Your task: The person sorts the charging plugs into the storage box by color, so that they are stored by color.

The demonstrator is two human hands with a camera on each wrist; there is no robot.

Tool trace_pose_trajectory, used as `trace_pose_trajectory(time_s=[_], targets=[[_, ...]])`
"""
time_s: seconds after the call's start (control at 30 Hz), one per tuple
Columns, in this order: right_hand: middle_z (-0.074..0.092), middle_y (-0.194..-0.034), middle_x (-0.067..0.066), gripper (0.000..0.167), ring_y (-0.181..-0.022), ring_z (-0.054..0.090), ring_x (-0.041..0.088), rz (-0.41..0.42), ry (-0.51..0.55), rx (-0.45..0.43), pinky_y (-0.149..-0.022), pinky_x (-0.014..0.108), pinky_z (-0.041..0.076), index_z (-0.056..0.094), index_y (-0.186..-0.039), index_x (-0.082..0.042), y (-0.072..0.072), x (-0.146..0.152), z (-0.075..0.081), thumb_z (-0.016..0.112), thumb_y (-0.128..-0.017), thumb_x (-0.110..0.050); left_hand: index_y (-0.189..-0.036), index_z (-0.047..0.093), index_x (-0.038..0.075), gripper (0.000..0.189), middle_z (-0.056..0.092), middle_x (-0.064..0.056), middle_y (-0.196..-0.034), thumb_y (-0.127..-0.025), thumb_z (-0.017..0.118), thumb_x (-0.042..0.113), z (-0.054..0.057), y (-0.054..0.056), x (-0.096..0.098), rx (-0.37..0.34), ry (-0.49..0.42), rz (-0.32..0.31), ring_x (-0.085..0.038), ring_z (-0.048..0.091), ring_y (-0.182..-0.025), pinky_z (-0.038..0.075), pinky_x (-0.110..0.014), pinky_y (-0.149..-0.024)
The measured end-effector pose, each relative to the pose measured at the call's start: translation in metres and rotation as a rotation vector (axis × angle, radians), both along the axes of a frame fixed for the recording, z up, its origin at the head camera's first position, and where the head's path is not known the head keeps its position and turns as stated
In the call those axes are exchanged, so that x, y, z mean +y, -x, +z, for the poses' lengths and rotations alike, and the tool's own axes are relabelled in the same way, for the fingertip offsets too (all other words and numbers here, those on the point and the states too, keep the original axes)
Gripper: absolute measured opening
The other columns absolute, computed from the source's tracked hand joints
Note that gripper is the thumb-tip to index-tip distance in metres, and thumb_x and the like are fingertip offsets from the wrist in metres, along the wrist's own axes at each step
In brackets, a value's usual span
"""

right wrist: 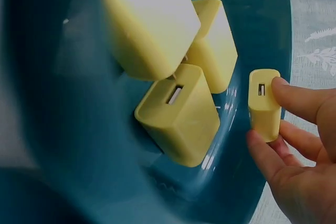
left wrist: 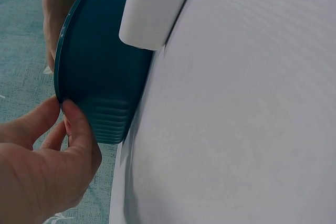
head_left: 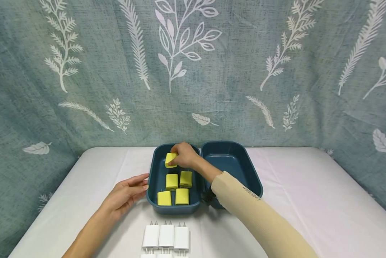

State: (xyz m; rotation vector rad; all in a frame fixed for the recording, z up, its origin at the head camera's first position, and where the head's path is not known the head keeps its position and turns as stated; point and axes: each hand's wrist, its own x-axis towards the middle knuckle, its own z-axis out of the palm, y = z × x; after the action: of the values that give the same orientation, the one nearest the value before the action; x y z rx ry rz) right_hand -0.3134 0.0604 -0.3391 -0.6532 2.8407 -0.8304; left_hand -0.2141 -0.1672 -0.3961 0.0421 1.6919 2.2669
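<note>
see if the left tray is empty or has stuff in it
Not empty: four yellow chargers show inside the left tray, and the right hand grips a fifth charger at its far end.

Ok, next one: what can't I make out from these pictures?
- Head: lower row of white chargers, cut off by the bottom edge; any further rows can't be counted.
- Head: part of the right-hand tray, hidden by the right arm.
- Left wrist: inside of the left-hand tray, hidden by its outer wall.
- Right wrist: prongs of the held yellow charger, hidden behind its body.
</note>
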Motion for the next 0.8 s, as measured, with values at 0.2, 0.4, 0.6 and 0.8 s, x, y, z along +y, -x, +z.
trace_pose_trajectory(time_s=[0.2,0.4,0.6,0.8], targets=[[0.063,-0.119,0.016,0.047,-0.109,0.057,0.029,-0.038,-0.025,-0.031,-0.087,0.035,0.051,0.063,-0.128,0.004,0.0021,0.0020,-0.0009,0.078,-0.087,-0.015,-0.143,0.044,-0.010,0.055,0.065,-0.007,-0.109,-0.092,0.063,-0.005,0.0010,-0.0001,-0.0005,0.001,0.018,0.005,-0.013,0.064,-0.097,0.054,-0.025,-0.087],[0.064,-0.114,0.015,0.044,-0.106,0.057,0.029,-0.042,-0.015,-0.031,-0.083,0.034,0.051,0.065,-0.124,0.003,-0.0002,0.0047,-0.0043,0.079,-0.086,-0.014,-0.142,0.045,-0.010,0.054,0.065,-0.008,-0.109,-0.092,0.063,-0.006,0.0004,-0.0003,0.0007,0.001,0.014,0.001,-0.014,0.064,-0.096,0.054,-0.025,-0.087],[0.061,-0.120,0.015,0.046,-0.111,0.055,0.029,-0.040,0.001,-0.040,-0.092,0.038,0.049,0.063,-0.127,0.002,0.0008,0.0037,-0.0046,0.078,-0.087,-0.014,-0.143,0.045,-0.009,0.054,0.065,-0.008,-0.109,-0.092,0.063,-0.006,0.0011,-0.0003,0.0008,-0.003,0.017,0.005,-0.013,0.065,-0.095,0.054,-0.025,-0.086],[0.058,-0.123,0.017,0.047,-0.116,0.051,0.030,-0.043,0.000,-0.051,-0.097,0.042,0.046,0.061,-0.130,0.001,0.0005,0.0042,-0.0038,0.077,-0.088,-0.014,-0.143,0.044,-0.010,0.055,0.065,-0.008,-0.109,-0.092,0.063,-0.006,0.0016,-0.0004,0.0009,-0.003,0.006,-0.002,-0.014,0.065,-0.097,0.054,-0.026,-0.087]])
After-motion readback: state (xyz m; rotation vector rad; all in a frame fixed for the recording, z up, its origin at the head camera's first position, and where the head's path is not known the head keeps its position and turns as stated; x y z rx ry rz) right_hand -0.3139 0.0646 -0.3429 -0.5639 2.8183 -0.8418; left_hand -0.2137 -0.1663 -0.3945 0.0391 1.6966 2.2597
